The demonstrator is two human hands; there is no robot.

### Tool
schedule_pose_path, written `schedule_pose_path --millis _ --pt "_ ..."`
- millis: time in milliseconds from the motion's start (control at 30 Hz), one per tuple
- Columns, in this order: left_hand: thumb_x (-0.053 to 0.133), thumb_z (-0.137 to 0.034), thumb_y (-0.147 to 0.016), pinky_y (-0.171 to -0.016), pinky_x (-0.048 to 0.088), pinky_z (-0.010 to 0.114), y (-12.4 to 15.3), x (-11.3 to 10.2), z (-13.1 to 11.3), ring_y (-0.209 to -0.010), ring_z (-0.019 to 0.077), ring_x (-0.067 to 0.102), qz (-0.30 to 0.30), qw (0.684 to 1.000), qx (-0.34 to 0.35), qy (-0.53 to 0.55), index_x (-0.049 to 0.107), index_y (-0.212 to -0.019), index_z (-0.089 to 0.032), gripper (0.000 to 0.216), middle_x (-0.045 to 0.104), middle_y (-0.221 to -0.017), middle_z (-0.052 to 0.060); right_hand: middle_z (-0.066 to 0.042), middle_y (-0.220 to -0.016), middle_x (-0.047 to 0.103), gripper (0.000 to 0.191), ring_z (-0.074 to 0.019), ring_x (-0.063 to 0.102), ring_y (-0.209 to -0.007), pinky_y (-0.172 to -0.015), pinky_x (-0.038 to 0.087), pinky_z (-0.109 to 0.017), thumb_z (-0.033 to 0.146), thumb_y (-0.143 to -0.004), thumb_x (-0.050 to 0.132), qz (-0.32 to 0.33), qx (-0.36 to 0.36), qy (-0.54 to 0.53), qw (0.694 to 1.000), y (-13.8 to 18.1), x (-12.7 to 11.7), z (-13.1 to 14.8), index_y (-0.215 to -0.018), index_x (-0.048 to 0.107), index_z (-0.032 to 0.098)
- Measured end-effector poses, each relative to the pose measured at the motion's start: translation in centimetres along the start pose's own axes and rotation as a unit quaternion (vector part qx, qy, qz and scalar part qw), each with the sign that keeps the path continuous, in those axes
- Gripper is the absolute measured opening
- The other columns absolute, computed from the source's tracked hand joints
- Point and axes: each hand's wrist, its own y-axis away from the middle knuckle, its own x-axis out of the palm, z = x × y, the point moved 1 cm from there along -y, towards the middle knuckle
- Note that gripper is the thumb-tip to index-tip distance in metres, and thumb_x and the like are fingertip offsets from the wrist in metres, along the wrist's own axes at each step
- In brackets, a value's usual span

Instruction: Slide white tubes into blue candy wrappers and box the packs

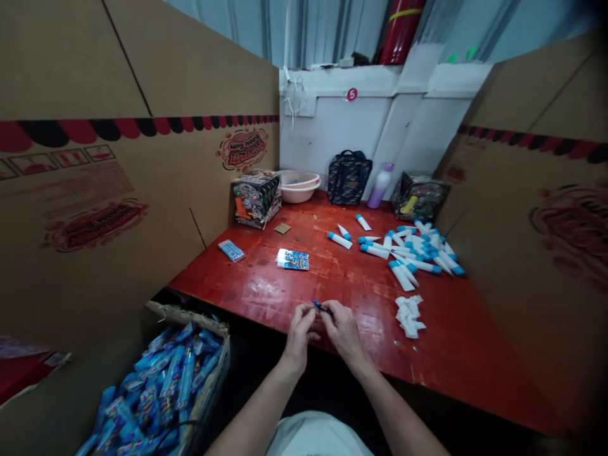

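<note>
My two hands meet over the near edge of the red table, around a small dark blue printed item (324, 309). Its exact kind is hard to make out, as the fingers cover most of it. My right hand (342, 329) grips it from the right with thumb and fingers. At its left end, my left hand (300, 332) is closed with the fingertips on it. Farther up the table lie a blue printed sheet of labels (293, 259) and a blue-and-white packet (232, 251). White tubes with blue caps (418, 247) are heaped to the right.
Crumpled white paper (409, 315) lies right of my hands. A carton (223, 326) of blue wrapped tubes stands low at left. Cardboard walls (190, 171) flank the red table (266, 297). Display boxes (256, 197), pink basins (299, 193), a dark bag (349, 177) and a purple bottle (380, 186) stand behind.
</note>
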Motion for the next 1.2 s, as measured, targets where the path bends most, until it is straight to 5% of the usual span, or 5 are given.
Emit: schedule_pose_path --millis 200,367,733,1000,1200 --pt "0.067 -0.027 -0.072 -0.058 0.043 0.023 -1.7 1.9 0.4 -0.062 0.013 0.057 0.025 0.998 0.025 0.05 0.056 -0.07 -0.016 0.015 0.061 -0.068 0.0 -0.007 -0.096 0.066 0.024 -0.0206 0.061 -0.088 -0.079 0.046 -0.033 0.034 -0.083 0.054 -0.014 0.042 -0.116 0.992 1.6 -2.7 -1.3 -0.1 0.061 0.019" --pt "0.067 -0.017 -0.072 -0.065 0.048 0.026 -2.0 1.3 0.2 -0.064 0.014 0.061 0.044 0.989 -0.022 0.142 0.056 -0.069 -0.016 0.011 0.065 -0.067 0.003 -0.008 -0.091 0.068 0.041 -0.0189 0.064 -0.075 -0.06 0.048 -0.028 0.049 -0.08 0.054 -0.018 0.195 -0.336 0.921 1.3 -2.2 -3.8 -0.106 0.06 0.018" --pt "0.059 -0.003 -0.067 -0.073 0.048 0.022 -3.5 4.0 2.9 -0.072 0.0121 0.063 -0.018 0.971 -0.069 0.228 0.061 -0.073 -0.014 0.013 0.065 -0.074 0.003 -0.008 -0.098 0.064 0.022 -0.0198 0.06 -0.092 -0.085 0.046 -0.033 0.027 -0.082 0.049 -0.108 0.09 -0.132 0.981 1.6 1.2 -3.9 -0.099 0.06 0.018" --pt "0.063 -0.002 -0.058 -0.066 0.047 0.023 -3.9 1.7 1.3 -0.069 0.0129 0.062 0.021 0.99 -0.035 0.137 0.061 -0.075 -0.014 0.021 0.065 -0.073 0.002 -0.006 -0.107 0.062 0.04 -0.0216 0.057 -0.101 -0.091 0.042 -0.034 0.035 -0.069 0.065 0.07 0.099 -0.326 0.937 0.5 -0.2 -4.2 -0.107 0.061 0.021" --pt "0.068 -0.007 -0.057 -0.066 0.048 0.023 -3.7 1.9 -1.6 -0.072 0.0145 0.062 0.07 0.997 -0.006 0.023 0.064 -0.075 -0.015 0.021 0.067 -0.074 0.002 0.001 -0.068 0.06 0.034 -0.0119 0.052 -0.063 -0.062 0.039 -0.024 0.044 -0.062 0.072 0.117 0.205 -0.421 0.876 0.6 -1.8 -3.2 -0.077 0.065 0.015"
